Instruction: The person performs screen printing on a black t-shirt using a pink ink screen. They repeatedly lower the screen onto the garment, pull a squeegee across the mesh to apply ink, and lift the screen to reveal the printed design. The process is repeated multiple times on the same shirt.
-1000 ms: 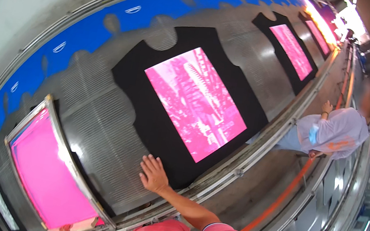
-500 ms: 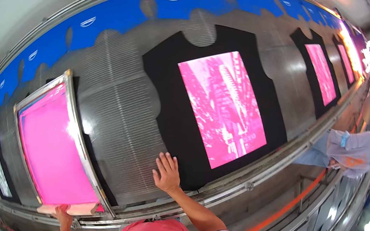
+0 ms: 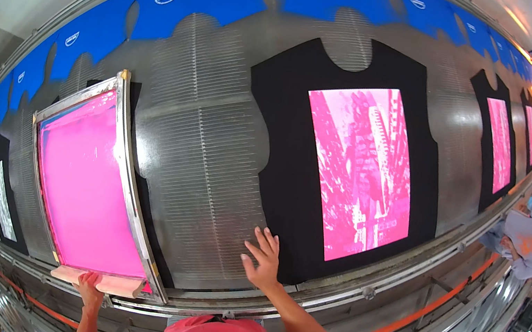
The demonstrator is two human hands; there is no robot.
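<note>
in the head view, shifted rightward since the earlier frame: the black shirt panel [image 3: 290, 170] with its pink-and-white print [image 3: 366, 176], lying flat on the ridged tabletop [image 3: 204, 156]. grasping a pale bar [image 3: 120, 286] at the near edge of the pink-coated screen [image 3: 91, 182] with the left hand [image 3: 89, 290]; holding nothing in the right hand [image 3: 263, 258], spread beside the panel's lower left corner, unable to tell whether touching. already pink on two farther panels [image 3: 499, 145] at right; apparently only whitish on the left-hand panels [image 3: 3, 199], with pink still lacking.
</note>
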